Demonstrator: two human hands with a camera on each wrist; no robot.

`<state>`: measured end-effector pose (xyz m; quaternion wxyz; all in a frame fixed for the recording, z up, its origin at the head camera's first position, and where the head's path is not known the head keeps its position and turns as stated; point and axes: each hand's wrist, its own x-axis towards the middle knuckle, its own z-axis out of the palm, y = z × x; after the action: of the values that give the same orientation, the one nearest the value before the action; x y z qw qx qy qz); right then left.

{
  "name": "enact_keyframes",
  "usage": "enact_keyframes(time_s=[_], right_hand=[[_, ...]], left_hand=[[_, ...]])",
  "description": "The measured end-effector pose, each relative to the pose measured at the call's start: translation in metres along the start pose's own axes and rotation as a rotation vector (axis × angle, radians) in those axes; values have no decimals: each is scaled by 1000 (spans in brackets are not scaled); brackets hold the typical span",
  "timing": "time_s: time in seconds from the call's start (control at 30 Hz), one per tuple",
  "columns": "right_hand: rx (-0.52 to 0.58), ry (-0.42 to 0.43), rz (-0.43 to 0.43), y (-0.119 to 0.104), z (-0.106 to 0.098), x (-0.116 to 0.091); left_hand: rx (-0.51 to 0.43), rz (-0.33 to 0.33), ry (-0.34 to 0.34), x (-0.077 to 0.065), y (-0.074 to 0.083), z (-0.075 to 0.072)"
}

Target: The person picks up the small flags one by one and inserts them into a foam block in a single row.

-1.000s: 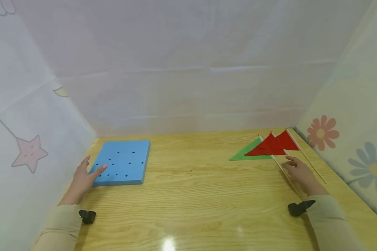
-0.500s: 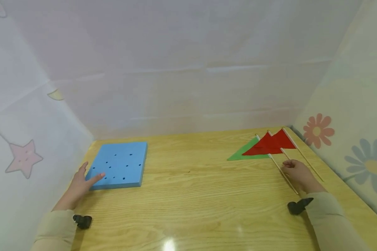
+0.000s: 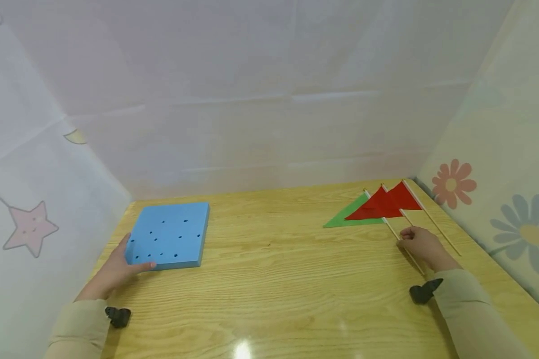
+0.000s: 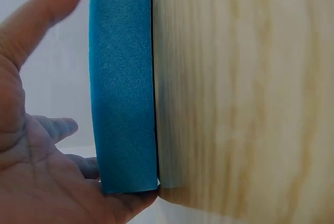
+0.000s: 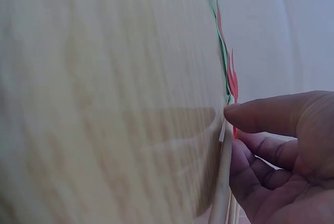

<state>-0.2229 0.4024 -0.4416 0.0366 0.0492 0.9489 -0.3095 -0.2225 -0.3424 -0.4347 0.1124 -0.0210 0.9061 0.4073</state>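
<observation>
In the head view a blue foam board with several small holes lies flat at the left of the table. My left hand is at its near left corner, fingers along the left side and thumb by the front edge. The left wrist view shows fingers against the board's end and the thumb raised off its face. To the right, a green triangular flag lies partly under two overlapping red flags. My right hand pinches the green flag's thin wooden stick between thumb and fingers.
A wood-grain table carries everything. Pale sheets stand along its back, left and right sides, the right one printed with flowers. The rightmost red flag's stick lies just beyond my right hand.
My left hand has moved down onto the board's corner, its thumb now at the front edge. My right fingers have closed in on the green flag's stick. The view has shifted slightly.
</observation>
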Motion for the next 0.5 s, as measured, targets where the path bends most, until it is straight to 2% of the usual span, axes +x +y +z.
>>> enact_keyframes(time_s=[0.23, 0.37, 0.5], right_hand=[[-38, -13, 7, -2, 0, 0], [-55, -12, 14, -1, 1, 2], [-58, -23, 13, 0, 1, 3]], left_hand=[[78, 0, 5, 1, -1, -1], [110, -21, 18, -1, 1, -3], [187, -36, 19, -3, -2, -4]])
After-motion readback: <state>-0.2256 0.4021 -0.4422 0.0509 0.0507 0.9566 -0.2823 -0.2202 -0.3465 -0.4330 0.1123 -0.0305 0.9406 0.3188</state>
